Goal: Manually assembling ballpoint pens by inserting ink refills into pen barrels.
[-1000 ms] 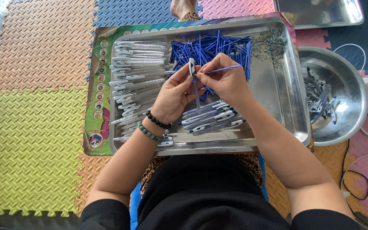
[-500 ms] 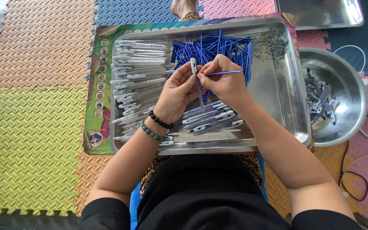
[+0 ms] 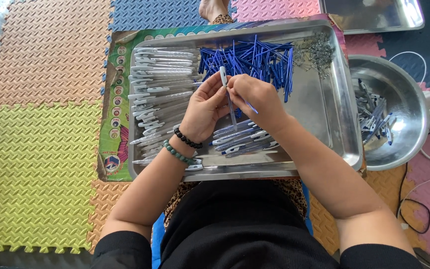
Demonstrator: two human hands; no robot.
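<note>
Over a big steel tray (image 3: 339,119), my left hand (image 3: 204,107) pinches a clear pen barrel (image 3: 227,94) held upright-ish. My right hand (image 3: 256,97) meets it at the barrel's top and holds a thin blue refill (image 3: 251,107) between the fingers. A heap of blue refills (image 3: 255,57) lies at the tray's far side. Empty white and clear pen barrels (image 3: 158,84) are stacked along the left of the tray. A small pile of filled pens (image 3: 242,139) rests just under my hands. Small metal springs (image 3: 317,50) sit in the far right corner.
A round steel bowl (image 3: 404,94) with several finished pens (image 3: 374,117) stands to the right of the tray. Another steel tray (image 3: 374,15) lies at the back right. A person's bare foot (image 3: 214,9) shows beyond the tray. Cables (image 3: 414,204) run across the coloured foam floor mats (image 3: 36,124) at the right.
The blue refill in my right hand has swung from pointing out to the right to lying close against the barrel. Both hands stay together over the tray.
</note>
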